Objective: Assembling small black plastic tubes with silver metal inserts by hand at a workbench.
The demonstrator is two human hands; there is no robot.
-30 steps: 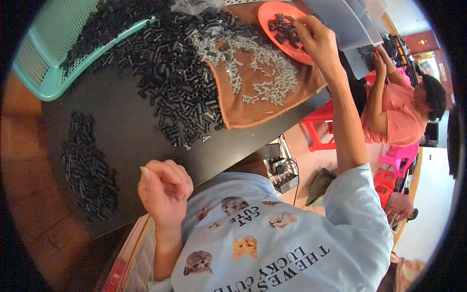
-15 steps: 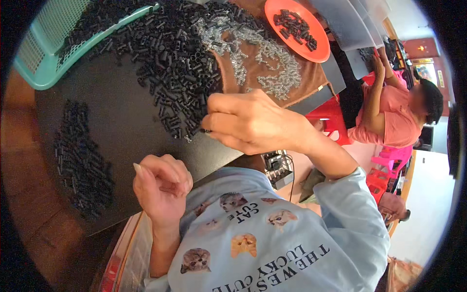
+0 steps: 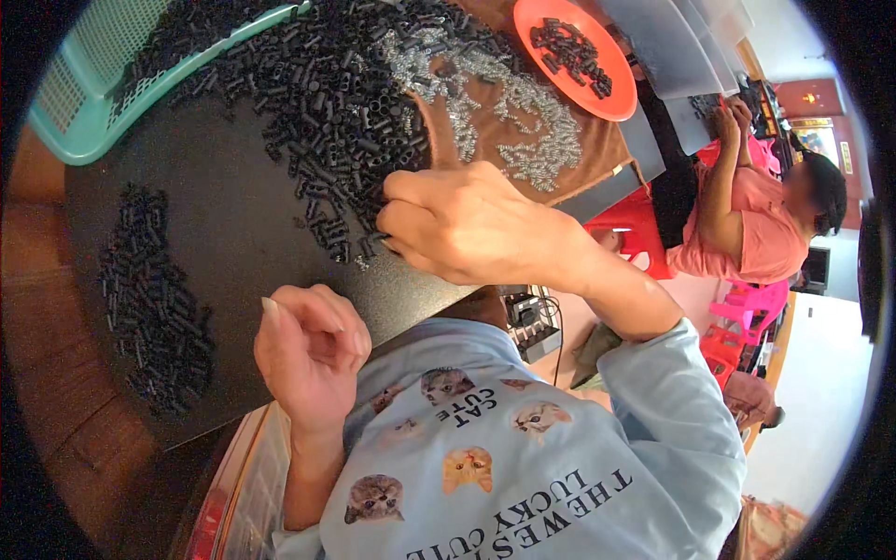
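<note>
Black tubes (image 3: 345,140) lie beside the right hand (image 3: 471,224), pinched, contents unclear; left hand (image 3: 313,353) loosely curled

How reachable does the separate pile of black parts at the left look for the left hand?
Probably yes: nothing visible stands between the left hand and the separate pile of black parts, only dark tabletop.
</note>
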